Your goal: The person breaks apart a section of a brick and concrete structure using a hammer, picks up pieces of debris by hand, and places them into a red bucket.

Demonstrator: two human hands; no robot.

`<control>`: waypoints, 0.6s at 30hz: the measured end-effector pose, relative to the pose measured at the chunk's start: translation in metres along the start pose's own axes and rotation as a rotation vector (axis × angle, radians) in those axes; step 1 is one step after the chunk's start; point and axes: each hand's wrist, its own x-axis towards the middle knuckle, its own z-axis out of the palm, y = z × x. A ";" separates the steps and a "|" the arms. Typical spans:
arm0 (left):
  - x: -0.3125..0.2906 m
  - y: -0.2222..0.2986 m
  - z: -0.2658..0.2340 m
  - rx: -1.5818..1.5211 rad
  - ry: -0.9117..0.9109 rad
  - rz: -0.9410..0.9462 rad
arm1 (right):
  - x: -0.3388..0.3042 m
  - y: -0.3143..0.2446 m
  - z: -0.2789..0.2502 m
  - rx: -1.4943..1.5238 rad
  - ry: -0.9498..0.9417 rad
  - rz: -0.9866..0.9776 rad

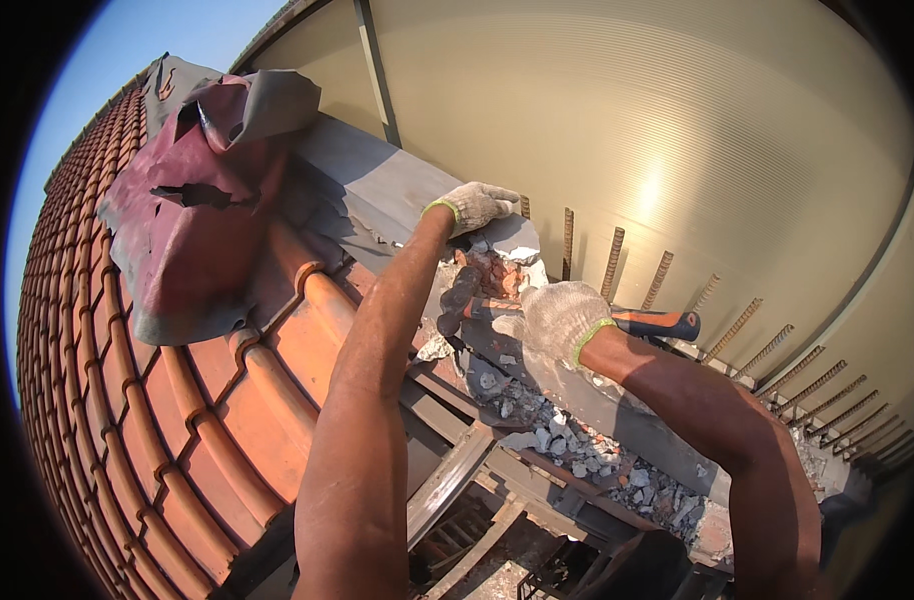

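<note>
My right hand, in a pale knitted glove with a green cuff, is closed round a hammer. Its dark head points left, low over the broken masonry, and its orange and black handle sticks out to the right. My left hand, gloved the same way, lies on the end of a grey ledge with its fingers stretched to the right; its underside is hidden. Just below it, broken red brick and white mortar show at the jagged end of the wall top.
Rusty rebar stubs stand in a row along a corrugated translucent panel. Rubble fills the wall top beside an opening with wooden beams. Orange roof tiles slope at left, under a torn red-grey sheet.
</note>
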 end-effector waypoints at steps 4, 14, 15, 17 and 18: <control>0.010 0.006 0.003 0.219 0.018 0.012 | -0.038 -0.015 -0.007 -0.122 0.178 -0.290; 0.014 0.037 0.007 0.073 0.003 -0.252 | -0.051 0.085 -0.025 -0.140 -0.027 -0.026; 0.012 0.024 0.002 0.279 0.038 -0.175 | -0.056 0.070 -0.034 -0.142 -0.070 -0.062; 0.025 -0.002 0.001 0.675 0.095 0.015 | -0.074 0.040 -0.047 -0.113 -0.060 -0.086; 0.021 0.019 0.021 0.595 0.101 -0.038 | -0.089 0.041 -0.039 -0.105 -0.081 -0.065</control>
